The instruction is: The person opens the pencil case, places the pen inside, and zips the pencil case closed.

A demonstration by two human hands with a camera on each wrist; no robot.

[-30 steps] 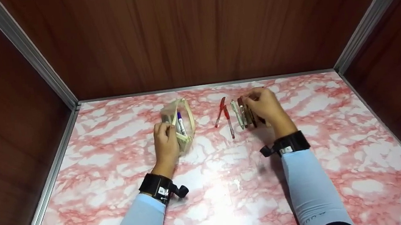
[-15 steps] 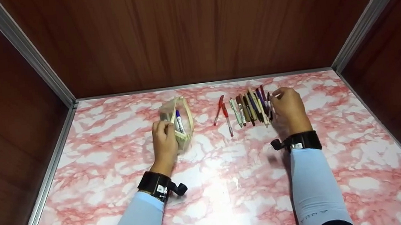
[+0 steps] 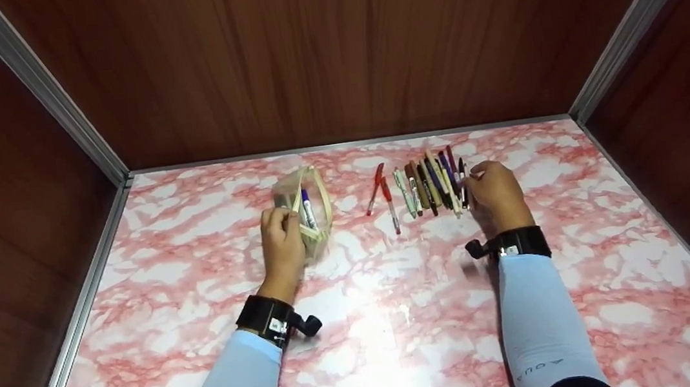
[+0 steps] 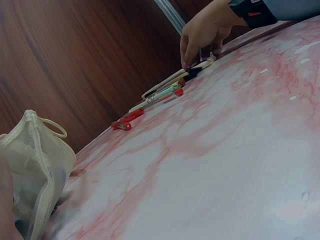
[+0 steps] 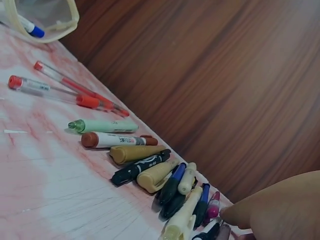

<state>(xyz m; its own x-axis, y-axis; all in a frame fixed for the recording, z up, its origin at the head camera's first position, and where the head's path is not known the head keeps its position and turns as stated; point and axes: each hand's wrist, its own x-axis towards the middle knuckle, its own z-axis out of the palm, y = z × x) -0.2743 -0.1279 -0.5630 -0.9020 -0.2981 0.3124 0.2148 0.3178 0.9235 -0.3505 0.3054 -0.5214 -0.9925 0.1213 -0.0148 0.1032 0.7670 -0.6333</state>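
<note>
Wood-grain panel (image 3: 329, 52) at the back, then a red-and-white marbled tabletop (image 3: 372, 346) with everything on it. The mesh pouch (image 3: 327, 205) sits left of centre, mouth gaping toward the row of pens and markers (image 5: 142, 167), which is well apart to its right. Left hand (image 3: 284, 242) is gripping the pouch's near edge. Right hand (image 3: 499, 198) is at the row's far right end, fingertips down; honestly can't tell if it's pinching anything. A blue-capped marker (image 3: 308, 210) is inside the pouch, and two red pens (image 3: 391, 206) lie loose between pouch and row.

For that end of the row, I'd pinch one barrel mid-length and lift straight up. The magenta pen (image 5: 213, 205) is crammed against its neighbours, so dragging sideways would probably roll the lot.
</note>
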